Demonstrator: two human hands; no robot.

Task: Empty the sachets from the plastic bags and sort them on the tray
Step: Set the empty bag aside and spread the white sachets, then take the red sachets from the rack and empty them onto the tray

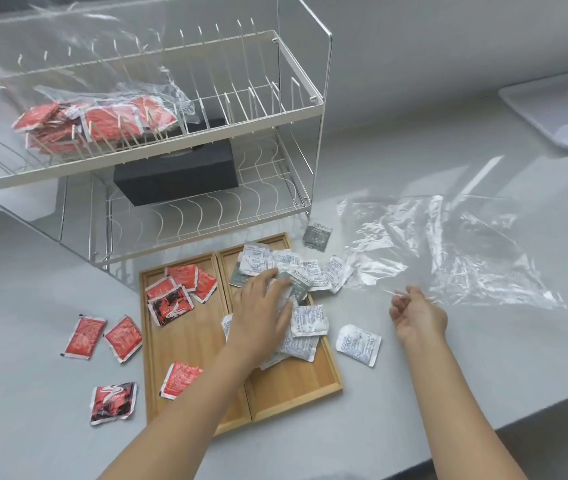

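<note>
My left hand (pixel 262 313) is lying flat, fingers straight, on white sachets (pixel 305 320) in the tray (pixel 293 386). My right hand (pixel 417 315), at three o'clock, is hanging loosely curled and holding nothing, the empty bag (pixel 449 251) at its one o'clock.

Bright, even, soft daylight, apparently from the far right. Faint shadows only, under the white two-tier wire dish rack (pixel 206 133). Streaks of glare on the crumpled clear plastic bag (pixel 449 251) and the glossy pale grey countertop (pixel 483 161). Wide-angle bending toward the edges. Slight softness throughout; sachet print unreadable.
</note>
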